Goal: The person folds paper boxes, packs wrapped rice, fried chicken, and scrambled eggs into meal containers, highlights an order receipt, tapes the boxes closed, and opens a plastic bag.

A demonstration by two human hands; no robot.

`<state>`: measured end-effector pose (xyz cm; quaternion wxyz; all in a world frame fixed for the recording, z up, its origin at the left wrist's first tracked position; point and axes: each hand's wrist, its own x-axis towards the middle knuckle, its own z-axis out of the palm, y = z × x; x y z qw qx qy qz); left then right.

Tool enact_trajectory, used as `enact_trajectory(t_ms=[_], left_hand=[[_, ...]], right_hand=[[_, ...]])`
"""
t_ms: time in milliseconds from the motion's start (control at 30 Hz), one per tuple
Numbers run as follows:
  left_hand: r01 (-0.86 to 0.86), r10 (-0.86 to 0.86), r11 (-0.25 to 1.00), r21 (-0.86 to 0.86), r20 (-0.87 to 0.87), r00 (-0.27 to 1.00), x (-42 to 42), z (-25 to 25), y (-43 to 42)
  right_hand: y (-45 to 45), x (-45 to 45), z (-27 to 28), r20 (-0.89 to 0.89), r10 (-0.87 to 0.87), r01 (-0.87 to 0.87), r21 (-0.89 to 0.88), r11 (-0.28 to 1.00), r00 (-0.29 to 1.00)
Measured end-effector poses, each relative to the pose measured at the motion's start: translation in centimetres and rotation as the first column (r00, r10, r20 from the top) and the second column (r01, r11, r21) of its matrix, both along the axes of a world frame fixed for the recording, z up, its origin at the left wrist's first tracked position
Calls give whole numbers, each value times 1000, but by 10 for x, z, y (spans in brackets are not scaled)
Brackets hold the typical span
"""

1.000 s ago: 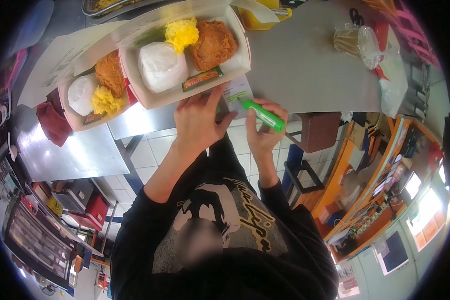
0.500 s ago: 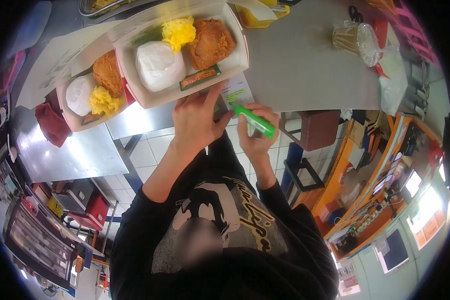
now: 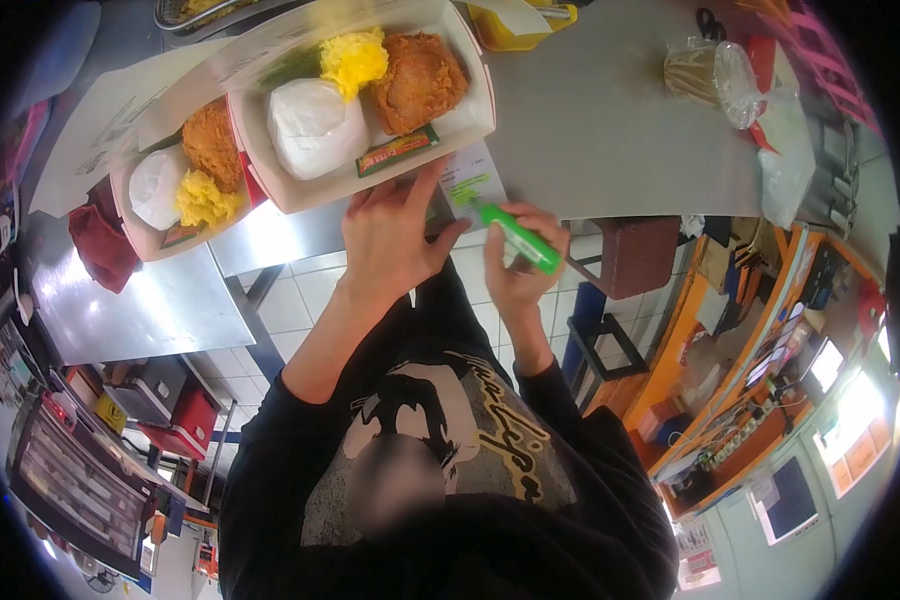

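My right hand (image 3: 532, 262) grips a green highlighter (image 3: 522, 240), its tip over or near the lower edge of a white printed slip (image 3: 480, 183). Bright green marking shows across the slip's printed lines. My left hand (image 3: 395, 235) is open, fingers stretched forward, with the index finger at the slip's left side and the other fingertips by the near wall of an open meal box (image 3: 370, 183). That box holds a white paper-wrapped bundle (image 3: 318, 128), yellow scrambled egg (image 3: 353, 62), fried chicken (image 3: 420, 83) and a sauce sachet (image 3: 397, 151).
A second open meal box (image 3: 148, 240) with similar food stands at left, near a dark red cloth (image 3: 103, 248). A plastic-wrapped cup (image 3: 695, 75) and a yellow container (image 3: 515, 28) rest on the metal table (image 3: 590, 130). A brown stool (image 3: 638, 258) stands below its edge.
My right hand has shifted slightly right with the highlighter, uncovering more of the green marking on the slip. My left hand stays nearly in place.
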<state>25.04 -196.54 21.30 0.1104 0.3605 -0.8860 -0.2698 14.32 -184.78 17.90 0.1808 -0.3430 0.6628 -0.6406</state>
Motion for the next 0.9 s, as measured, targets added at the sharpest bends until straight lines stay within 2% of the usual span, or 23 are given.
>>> enact_trajectory(t_ms=[67, 133, 233, 333, 467, 600, 667, 733, 767, 900], left_hand=[[0, 0, 1000, 7, 0, 1000, 0, 0, 0], [-3, 3, 1000, 2, 1, 1000, -1, 1, 0], [2, -2, 1000, -11, -54, 999, -1, -1, 0], [1, -1, 1000, 3, -18, 1000, -1, 1, -1], [-3, 3, 1000, -3, -5, 1000, 0, 0, 0], [1, -1, 1000, 7, 2, 1000, 0, -1, 0], [4, -4, 1000, 11, 4, 1000, 1, -1, 0], [3, -3, 1000, 4, -9, 1000, 1, -2, 0], [3, -3, 1000, 4, -9, 1000, 1, -2, 0], [7, -8, 1000, 11, 10, 1000, 1, 0, 0]], right_hand=[[-1, -7, -2, -45, -109, 109, -11, 994, 993], [1, -5, -2, -41, -104, 103, -11, 995, 994], [5, 3, 0, -24, -6, 6, -15, 1000, 1000], [6, 2, -3, -53, 25, -25, 5, 1000, 998], [4, -9, -3, -64, -120, 119, -5, 993, 991], [9, 2, 0, -8, -19, 19, -30, 999, 1000], [10, 3, 1, -29, 21, -22, -23, 999, 999], [14, 0, 0, -89, 94, -89, 59, 994, 992], [12, 0, -1, -61, 17, -16, 15, 1000, 998], [13, -6, -3, -31, -65, 65, -1, 998, 997]])
